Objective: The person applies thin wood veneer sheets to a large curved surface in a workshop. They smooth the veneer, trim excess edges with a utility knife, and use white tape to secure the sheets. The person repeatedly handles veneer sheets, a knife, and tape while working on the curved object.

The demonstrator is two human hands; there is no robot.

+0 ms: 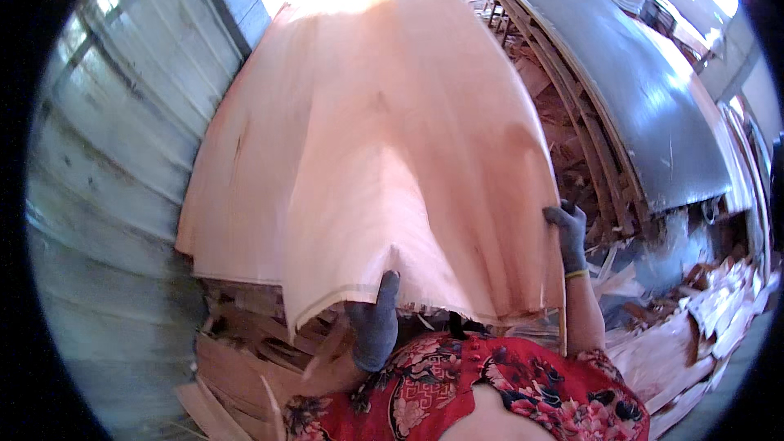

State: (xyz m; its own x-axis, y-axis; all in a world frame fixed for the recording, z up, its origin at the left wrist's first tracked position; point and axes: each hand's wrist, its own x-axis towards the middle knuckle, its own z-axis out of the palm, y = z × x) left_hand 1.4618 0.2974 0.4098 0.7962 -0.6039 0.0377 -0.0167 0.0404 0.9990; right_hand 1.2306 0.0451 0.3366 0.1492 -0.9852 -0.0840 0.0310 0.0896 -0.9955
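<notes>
A large thin sheet of pale pinkish wood veneer [376, 139] arches up in front of me and fills the middle of the view. My left hand [376, 322], in a dark grey glove, grips its near edge from below, with the thumb over the rim. My right hand [567, 233], also gloved in grey, holds the sheet's right edge higher up. The sheet bends between the two hands and hides what lies under it.
A corrugated metal wall [114, 155] runs along the left. A big grey board on a wooden frame [629, 90] stands to the right. Veneer scraps and offcuts [694, 318] lie at the lower right, and more strips [245, 367] at the lower left.
</notes>
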